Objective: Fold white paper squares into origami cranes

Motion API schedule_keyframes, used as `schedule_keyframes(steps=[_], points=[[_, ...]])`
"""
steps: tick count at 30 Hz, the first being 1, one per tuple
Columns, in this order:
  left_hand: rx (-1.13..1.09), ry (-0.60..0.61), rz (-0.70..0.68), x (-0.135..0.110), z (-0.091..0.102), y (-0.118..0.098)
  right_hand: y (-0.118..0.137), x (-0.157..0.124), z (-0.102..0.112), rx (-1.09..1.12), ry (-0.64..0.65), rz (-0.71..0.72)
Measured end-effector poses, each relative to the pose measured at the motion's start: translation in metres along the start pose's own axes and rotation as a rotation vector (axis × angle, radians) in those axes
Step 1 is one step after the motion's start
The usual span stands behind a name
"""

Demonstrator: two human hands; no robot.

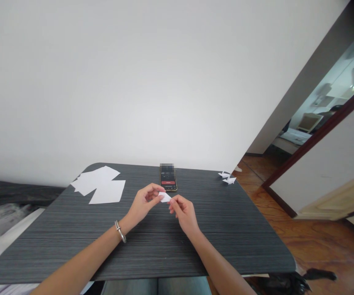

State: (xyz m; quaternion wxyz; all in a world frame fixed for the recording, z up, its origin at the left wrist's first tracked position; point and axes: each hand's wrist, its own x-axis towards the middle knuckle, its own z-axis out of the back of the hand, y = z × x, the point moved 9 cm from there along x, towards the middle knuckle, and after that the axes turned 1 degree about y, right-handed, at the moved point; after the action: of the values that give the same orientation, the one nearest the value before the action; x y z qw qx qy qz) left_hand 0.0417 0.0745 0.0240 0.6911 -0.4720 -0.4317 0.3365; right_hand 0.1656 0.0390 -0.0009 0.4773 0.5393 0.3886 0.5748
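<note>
A small folded piece of white paper (165, 197) is pinched between my left hand (144, 202) and my right hand (183, 212), held above the middle of the table. Fingertips of both hands touch it, and part of it is hidden behind them. Just beyond my hands lies a smartphone (167, 179) with a lit screen, its upper part blurred. A silver bangle (120, 231) circles my left wrist.
Several loose white paper sheets (98, 185) overlap on the left of the dark grey striped table (152, 254). Small folded paper figures (227, 177) sit at its far right corner. A wall stands behind the table, with a wood floor and doorway to the right.
</note>
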Motion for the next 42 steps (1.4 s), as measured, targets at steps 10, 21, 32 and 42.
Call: schedule_keyframes(steps=[10,21,32,42], points=[[-0.203,0.087,0.129,0.000,-0.009,0.017,-0.009,0.003,-0.002,0.125,-0.010,-0.084],[-0.239,0.166,0.214,-0.004,-0.020,0.023,-0.011,0.006,0.002,0.267,-0.020,-0.076],[-0.309,0.162,0.260,-0.005,-0.024,0.026,-0.007,0.002,0.004,0.304,-0.002,-0.051],[-0.374,0.184,0.287,-0.006,-0.028,0.028,-0.001,0.000,0.004,0.299,0.021,-0.030]])
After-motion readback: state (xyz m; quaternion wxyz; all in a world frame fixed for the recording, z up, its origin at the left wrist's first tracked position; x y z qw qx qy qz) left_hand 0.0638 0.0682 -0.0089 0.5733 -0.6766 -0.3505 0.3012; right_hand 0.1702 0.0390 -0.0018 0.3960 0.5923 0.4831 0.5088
